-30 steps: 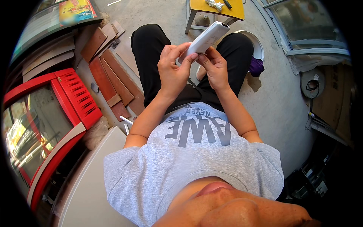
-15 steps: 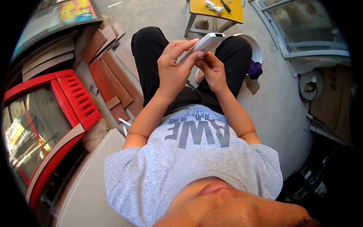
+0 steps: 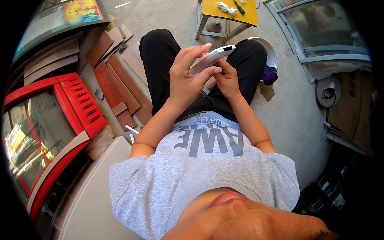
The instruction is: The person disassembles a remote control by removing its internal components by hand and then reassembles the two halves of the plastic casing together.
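Note:
Above my lap, both hands hold a slim white remote control (image 3: pixel 214 58) with a dark window at its far end. My left hand (image 3: pixel 185 76) grips it from the left side, fingers along the far edge and thumb stretched across toward the right hand. On the near right side, my right hand (image 3: pixel 228 80) pinches the remote from below with bent fingers. The remote's underside and some of the right fingertips are hidden. It is tilted, its dark-windowed end pointing away and to the right.
A yellow-topped stool (image 3: pixel 244 16) ahead carries a black-handled tool (image 3: pixel 239 7) and a crumpled silvery wrap (image 3: pixel 227 9). Brown boards (image 3: pixel 120 82) and a red-framed glass door (image 3: pixel 82 104) lie left. A metal basin (image 3: pixel 272 54) with purple cloth (image 3: pixel 269 75) sits by my right knee.
The remote has rolled in my hands and dropped slightly, showing its face at a different angle. My left fingers and thumb have spread a little; the right hand stays nearly in place.

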The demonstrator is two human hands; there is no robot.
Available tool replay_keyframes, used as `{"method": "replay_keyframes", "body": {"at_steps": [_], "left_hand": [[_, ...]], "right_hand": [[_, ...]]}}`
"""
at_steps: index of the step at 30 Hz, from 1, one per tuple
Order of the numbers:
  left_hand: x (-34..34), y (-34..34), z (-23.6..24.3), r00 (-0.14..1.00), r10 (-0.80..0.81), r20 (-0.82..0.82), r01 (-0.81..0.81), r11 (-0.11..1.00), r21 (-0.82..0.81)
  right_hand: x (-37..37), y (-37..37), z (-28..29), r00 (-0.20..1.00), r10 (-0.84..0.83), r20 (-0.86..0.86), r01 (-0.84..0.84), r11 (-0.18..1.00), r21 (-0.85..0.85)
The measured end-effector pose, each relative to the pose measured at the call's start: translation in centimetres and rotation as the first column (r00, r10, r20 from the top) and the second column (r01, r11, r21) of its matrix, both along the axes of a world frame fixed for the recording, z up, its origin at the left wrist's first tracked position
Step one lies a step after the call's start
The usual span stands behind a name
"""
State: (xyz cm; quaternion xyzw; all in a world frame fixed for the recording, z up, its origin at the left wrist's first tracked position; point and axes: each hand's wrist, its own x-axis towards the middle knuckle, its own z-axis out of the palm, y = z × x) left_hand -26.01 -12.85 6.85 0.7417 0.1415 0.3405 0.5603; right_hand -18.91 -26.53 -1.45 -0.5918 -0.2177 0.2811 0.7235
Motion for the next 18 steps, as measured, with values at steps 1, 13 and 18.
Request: {"method": "replay_keyframes", "body": {"at_steps": [1,13,18], "left_hand": [[-0.2,0.0,-0.1,1.0,-0.02,0.013,0.02,1.0,-0.008],[-1.1,2.7,-3.3,0.96,-0.17,0.221,0.265,0.802,-0.536],[-1.2,2.8,-4.8,0.934,-0.237,0.266,0.35,0.752,-0.558]], "right_hand": [[0.3,-0.2,-0.1,0.999,0.008,0.044,-0.007,0.999,-0.033],[1.2,0.3,4.5,0.986,-0.075,0.146,0.072,0.997,0.021],[1.8,0.9,7.3,0.925,-0.119,0.36,0.114,0.993,0.035]]}}
